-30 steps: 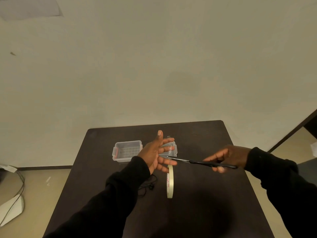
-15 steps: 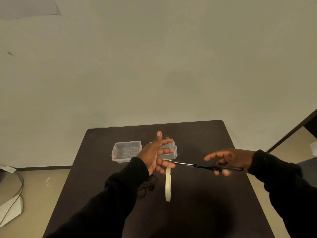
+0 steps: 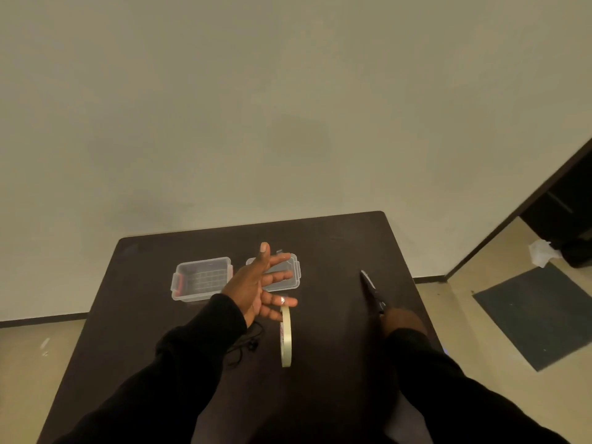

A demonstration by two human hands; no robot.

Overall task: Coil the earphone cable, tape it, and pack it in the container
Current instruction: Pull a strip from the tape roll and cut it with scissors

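Note:
My left hand (image 3: pixel 256 283) is raised over the table's middle with its fingers spread. A pale tape roll (image 3: pixel 286 338), seen edge-on, hangs from its lowest fingers, and a small shiny bit of tape sits on one finger. The black earphone cable (image 3: pixel 248 346) lies loosely bunched on the dark table (image 3: pixel 320 395), partly hidden under my left forearm. The clear container (image 3: pixel 201 278) with a red latch stands open at the back left. Its clear lid (image 3: pixel 290 277) lies to the right of it, behind my fingers. My right hand (image 3: pixel 404 322) holds black scissors (image 3: pixel 373 291) low at the table's right side, blades pointing away.
A pale wall rises right behind the table's far edge. The table's right edge is close to my right hand. On the floor to the right lie a dark mat (image 3: pixel 541 318) and a crumpled white paper (image 3: pixel 541 253). A dark doorway frame stands at the far right.
My right hand has drawn the scissors away from my left fingers, swung them to the right and lowered them toward the table. My left hand and the tape roll have barely moved.

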